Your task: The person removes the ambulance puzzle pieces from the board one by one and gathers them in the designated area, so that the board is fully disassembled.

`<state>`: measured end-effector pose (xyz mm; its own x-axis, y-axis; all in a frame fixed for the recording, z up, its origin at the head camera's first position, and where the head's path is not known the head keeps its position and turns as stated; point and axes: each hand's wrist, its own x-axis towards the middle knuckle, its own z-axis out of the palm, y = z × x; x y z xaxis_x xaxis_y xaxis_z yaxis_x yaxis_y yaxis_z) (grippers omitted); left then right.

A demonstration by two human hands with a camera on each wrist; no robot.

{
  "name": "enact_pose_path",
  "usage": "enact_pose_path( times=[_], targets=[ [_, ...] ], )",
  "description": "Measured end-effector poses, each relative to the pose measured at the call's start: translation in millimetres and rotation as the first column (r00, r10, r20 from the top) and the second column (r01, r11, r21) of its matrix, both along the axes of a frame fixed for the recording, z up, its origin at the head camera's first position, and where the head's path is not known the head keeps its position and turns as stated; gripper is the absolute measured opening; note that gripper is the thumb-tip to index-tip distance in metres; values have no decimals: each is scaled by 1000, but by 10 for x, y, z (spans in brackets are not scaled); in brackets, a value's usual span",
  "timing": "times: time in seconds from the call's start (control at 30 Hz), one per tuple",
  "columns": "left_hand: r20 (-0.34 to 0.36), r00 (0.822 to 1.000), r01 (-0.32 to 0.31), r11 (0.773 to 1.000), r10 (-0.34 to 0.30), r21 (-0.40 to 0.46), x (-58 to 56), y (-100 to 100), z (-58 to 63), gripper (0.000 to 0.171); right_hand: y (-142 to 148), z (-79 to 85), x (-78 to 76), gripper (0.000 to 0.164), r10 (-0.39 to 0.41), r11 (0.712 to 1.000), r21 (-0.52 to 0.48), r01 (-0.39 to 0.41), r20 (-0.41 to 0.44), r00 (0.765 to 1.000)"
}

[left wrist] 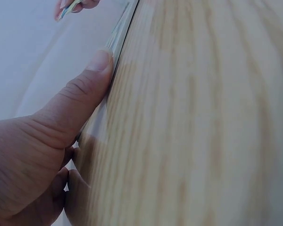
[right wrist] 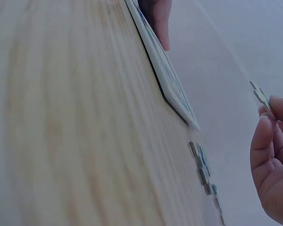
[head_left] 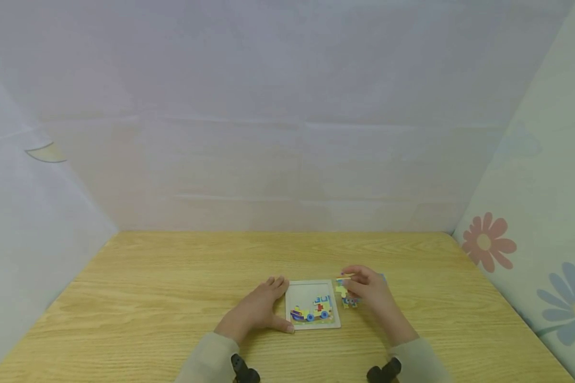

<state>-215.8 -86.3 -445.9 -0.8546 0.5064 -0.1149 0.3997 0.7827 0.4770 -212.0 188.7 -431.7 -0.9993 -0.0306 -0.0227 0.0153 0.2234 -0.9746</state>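
A square white puzzle tray (head_left: 311,326) lies on the table, its lower part filled with joined pieces of a colourful vehicle picture (head_left: 311,314). My left hand (head_left: 261,307) rests along the tray's left side, fingers spread near the far corner and thumb (left wrist: 100,61) against the near corner. To the right of the tray, my right hand (head_left: 371,290) pinches a puzzle piece (right wrist: 262,98) between thumb and fingertips, raised above the table. Loose puzzle pieces (right wrist: 200,162) lie under and beside that hand, partly hidden by it in the head view.
The wooden table (head_left: 172,282) reaches back to a pale cloth wall (head_left: 287,159). Cloth sides stand left and right, the right one printed with flowers (head_left: 489,242). Dark devices (head_left: 384,371) are worn at both wrists.
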Motion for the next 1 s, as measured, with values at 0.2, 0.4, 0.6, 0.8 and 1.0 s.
enact_pose_path(
  times=[0.2, 0.4, 0.6, 0.8, 1.0],
  targets=[
    [-3, 1000, 4, 1000, -4, 2, 2, 6, 1, 110, 95, 17, 41, 35, -18, 1000, -14, 18, 15, 1000],
    [-3, 1000, 4, 1000, -4, -5, 3, 7, 4, 109, 222, -5, 76, 38, -16, 999, -32, 17, 28, 999],
    [1, 1000, 2, 1000, -2, 2, 1, 0, -3, 110, 324, -34, 85, 35, -27, 1000, -2, 27, 41, 999],
    [0, 1000, 2, 1000, -2, 5, 4, -4, -2, 109, 418, -85, 92, 35, -35, 999, 22, 34, 47, 998],
    [0, 1000, 2, 1000, -2, 9, 17, -1, 7, 109, 457, -95, 112, 33, -79, 994, 76, 74, 58, 995]
  ],
)
